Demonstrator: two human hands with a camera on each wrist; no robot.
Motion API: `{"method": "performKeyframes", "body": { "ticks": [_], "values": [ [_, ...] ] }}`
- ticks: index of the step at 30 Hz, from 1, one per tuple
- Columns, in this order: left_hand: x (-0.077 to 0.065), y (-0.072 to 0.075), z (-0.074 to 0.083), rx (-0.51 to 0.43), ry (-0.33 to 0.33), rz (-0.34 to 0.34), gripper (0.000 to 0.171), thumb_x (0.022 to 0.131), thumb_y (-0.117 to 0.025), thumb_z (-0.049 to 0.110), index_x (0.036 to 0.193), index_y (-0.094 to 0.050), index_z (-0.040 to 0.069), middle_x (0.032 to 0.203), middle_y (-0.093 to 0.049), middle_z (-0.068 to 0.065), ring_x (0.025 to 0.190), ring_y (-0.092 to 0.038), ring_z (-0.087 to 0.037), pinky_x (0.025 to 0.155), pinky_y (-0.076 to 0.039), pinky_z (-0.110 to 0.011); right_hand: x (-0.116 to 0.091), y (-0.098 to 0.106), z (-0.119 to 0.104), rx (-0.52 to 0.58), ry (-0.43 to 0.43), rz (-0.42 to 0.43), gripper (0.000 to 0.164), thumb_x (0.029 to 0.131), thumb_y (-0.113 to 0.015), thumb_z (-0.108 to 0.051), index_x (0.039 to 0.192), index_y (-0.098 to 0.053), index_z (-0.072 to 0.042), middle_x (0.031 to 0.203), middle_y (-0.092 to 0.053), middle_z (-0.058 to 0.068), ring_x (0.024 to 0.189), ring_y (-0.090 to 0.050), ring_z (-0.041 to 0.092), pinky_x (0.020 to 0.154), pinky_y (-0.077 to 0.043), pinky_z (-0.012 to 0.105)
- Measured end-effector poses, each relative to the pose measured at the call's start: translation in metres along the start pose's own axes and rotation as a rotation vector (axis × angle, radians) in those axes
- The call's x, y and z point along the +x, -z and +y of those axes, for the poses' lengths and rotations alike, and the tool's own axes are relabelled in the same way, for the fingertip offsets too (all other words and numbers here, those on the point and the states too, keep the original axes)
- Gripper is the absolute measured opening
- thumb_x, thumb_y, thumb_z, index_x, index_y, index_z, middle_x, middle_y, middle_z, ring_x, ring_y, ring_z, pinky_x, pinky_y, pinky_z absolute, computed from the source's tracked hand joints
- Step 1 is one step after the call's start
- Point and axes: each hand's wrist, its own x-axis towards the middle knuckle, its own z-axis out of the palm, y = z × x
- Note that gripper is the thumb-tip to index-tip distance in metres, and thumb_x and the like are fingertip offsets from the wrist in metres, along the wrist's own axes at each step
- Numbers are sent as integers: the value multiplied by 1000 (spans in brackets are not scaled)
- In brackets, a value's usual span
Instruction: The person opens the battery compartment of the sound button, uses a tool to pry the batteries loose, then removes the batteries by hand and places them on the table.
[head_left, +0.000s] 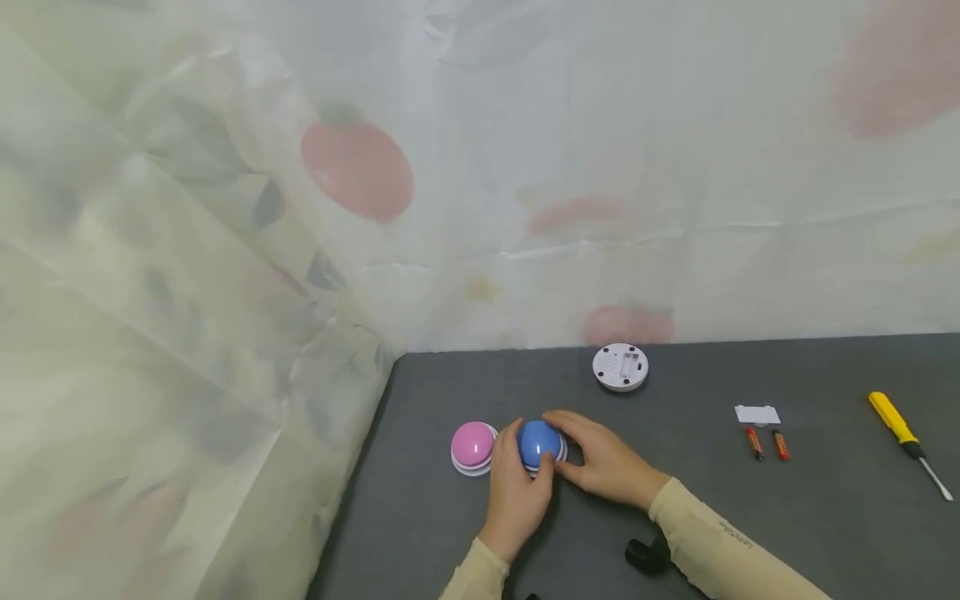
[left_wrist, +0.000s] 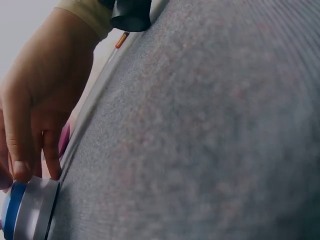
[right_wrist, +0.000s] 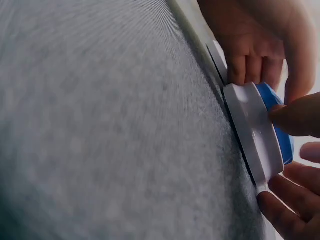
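Note:
A blue domed push button (head_left: 540, 442) on a round white base sits flat on the grey table, between both hands. My left hand (head_left: 516, 493) holds its left side, the thumb at the near rim. From the right, my right hand (head_left: 611, 462) grips the same button, with its thumb on the blue edge in the right wrist view and its fingers (right_wrist: 300, 190) round the white base. A pink domed button (head_left: 472, 443) with a matching white base stands just left of my left hand.
Near the back edge lies an upturned white round base (head_left: 621, 367), its battery compartment uncovered. On the right are a white battery cover (head_left: 757, 415), two red-and-black batteries (head_left: 782, 445) and a yellow-handled screwdriver (head_left: 892, 417). A patterned sheet (head_left: 480, 167) hangs behind the table.

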Motion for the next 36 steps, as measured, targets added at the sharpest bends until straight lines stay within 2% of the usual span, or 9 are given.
{"method": "performKeyframes", "body": {
  "ticks": [10, 23, 27, 33, 36],
  "values": [
    [-2, 1, -2, 17, 56, -35, 59, 95, -77, 14, 145, -58, -10, 142, -61, -26, 133, -61, -41, 112, -49, -60, -5, -2, 5, 6, -51, -52, 63, 98, -84, -19, 154, -60, -4, 155, -61, 11, 144, -58, 31, 116, -48, 54],
    [2, 0, -5, 32, 26, -23, 57, 92, -79, 14, 141, -62, -10, 136, -66, -22, 127, -65, -38, 107, -53, -57, -4, 1, 1, 2, -51, -56, 60, 99, -83, -18, 153, -61, -3, 153, -63, 12, 143, -59, 31, 115, -49, 53],
    [3, -2, -5, 33, 17, -26, 58, 91, -79, 14, 141, -62, -10, 136, -66, -23, 127, -65, -38, 107, -53, -57, -4, 3, 2, -3, -51, -52, 61, 99, -83, -18, 153, -61, -3, 153, -63, 11, 142, -59, 31, 115, -48, 53],
    [3, -9, -2, 60, -47, 17, 57, 87, -81, 14, 136, -64, -11, 131, -67, -22, 121, -67, -39, 101, -57, -58, -8, 7, 4, -19, -61, -46, 61, 98, -84, -18, 153, -61, -3, 153, -63, 12, 142, -60, 32, 115, -49, 53],
    [3, -15, 2, 53, -42, 7, 57, 88, -81, 14, 136, -64, -11, 132, -67, -22, 122, -66, -38, 100, -57, -58, -12, 10, 6, -23, -79, -45, 61, 99, -83, -18, 154, -60, -4, 154, -62, 11, 142, -59, 32, 114, -49, 54]
  ]
}}
